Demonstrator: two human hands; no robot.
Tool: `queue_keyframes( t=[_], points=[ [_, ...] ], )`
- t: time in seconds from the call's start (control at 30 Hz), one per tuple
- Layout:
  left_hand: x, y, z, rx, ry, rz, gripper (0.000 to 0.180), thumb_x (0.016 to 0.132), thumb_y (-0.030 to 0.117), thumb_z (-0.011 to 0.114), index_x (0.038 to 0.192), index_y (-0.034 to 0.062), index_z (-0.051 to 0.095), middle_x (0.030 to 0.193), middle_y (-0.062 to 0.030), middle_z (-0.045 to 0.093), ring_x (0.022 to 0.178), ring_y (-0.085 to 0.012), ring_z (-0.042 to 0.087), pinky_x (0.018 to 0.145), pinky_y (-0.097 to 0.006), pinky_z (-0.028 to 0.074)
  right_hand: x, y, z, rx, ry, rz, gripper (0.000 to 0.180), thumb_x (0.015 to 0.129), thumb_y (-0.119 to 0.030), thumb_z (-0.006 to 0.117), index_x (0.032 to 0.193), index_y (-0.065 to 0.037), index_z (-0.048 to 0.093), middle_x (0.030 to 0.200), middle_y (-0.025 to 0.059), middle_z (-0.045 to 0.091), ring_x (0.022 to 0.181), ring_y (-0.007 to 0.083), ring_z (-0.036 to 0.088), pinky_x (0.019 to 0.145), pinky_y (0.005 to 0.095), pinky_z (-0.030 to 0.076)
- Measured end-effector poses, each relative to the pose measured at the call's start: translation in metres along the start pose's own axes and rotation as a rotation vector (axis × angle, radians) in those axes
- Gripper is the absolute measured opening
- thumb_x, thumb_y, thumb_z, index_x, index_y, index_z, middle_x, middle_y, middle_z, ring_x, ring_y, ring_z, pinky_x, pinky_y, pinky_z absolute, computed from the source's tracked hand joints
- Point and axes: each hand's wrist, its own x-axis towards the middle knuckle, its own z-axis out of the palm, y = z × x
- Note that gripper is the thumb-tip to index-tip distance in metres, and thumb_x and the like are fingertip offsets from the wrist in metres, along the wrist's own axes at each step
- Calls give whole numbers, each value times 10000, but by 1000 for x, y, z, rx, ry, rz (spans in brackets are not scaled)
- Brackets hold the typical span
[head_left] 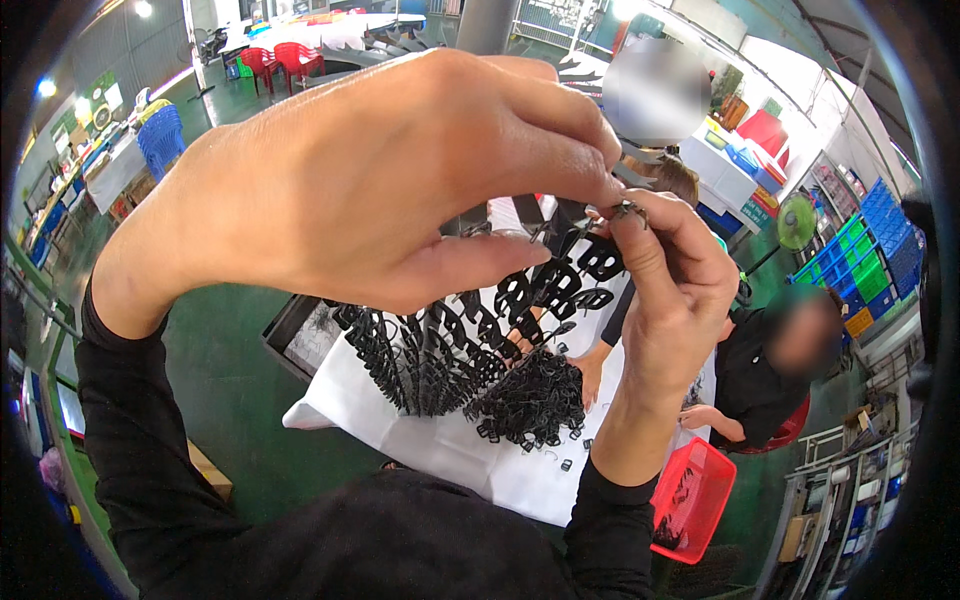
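My right hand (675, 265) pinches a small dark bent piece (630, 210) between thumb and forefinger, raised above the table. My left hand (420, 180) reaches across from the left with its fingers curved, a fingertip close against that piece. Its thumb stands apart from the fingers, and black parts show through the gap. Below, rows of black buckle-like parts (470, 325) fan out on what look like thin rods, partly hidden by my left hand. Beside them lies a heap of small black parts (530, 400) on the white table cover (440, 450).
Another person's hand (590, 375) rests at the heap's right edge. A second person in black (780, 390) sits at the right, near a red basket (700, 490) holding dark parts. A dark tray (300, 335) lies at the left. Farther off stands a green fan (797, 222).
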Motion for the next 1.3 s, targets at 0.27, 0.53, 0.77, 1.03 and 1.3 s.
queue_keyframes(
  t=[0.27,0.53,0.77,1.03,1.3],
  points=[
    [2,-1,-13,156,-40,-46,500,672,-18,692,1165,7,616,1193,-157,591,1092,-309,583,899,-378,473,0,8,-22,-56,35,5,104,867,-2,619,941,53,668,865,60,653,772,106,607,698,213,462],
    [-3,4,-20,429,-212,-208,565,694,96,693,1240,13,573,1262,-157,575,1188,-323,540,983,-413,428,0,48,-95,-295,9,136,144,892,-95,636,962,16,697,866,13,681,789,50,581,723,184,444],
    [-10,6,-23,472,-228,-221,587,699,144,694,1258,21,561,1278,-161,566,1206,-335,525,998,-421,416,-46,150,-176,-570,7,399,153,883,-113,633,978,-15,703,872,-10,682,744,50,544,681,199,422],
    [-15,9,-31,416,-176,-208,616,705,199,695,1279,30,548,1297,-165,555,1227,-349,509,1015,-431,402,-31,134,-116,-714,-278,467,307,856,-69,622,1150,18,632,1055,136,676,957,191,653,849,302,502],
    [-21,5,-18,224,-52,-145,635,647,1,723,1262,35,565,1233,-172,562,1147,-352,545,965,-415,441,30,13,8,28,-334,99,183,906,-34,591,1062,25,665,908,66,697,819,92,629,742,221,496]
  ],
)
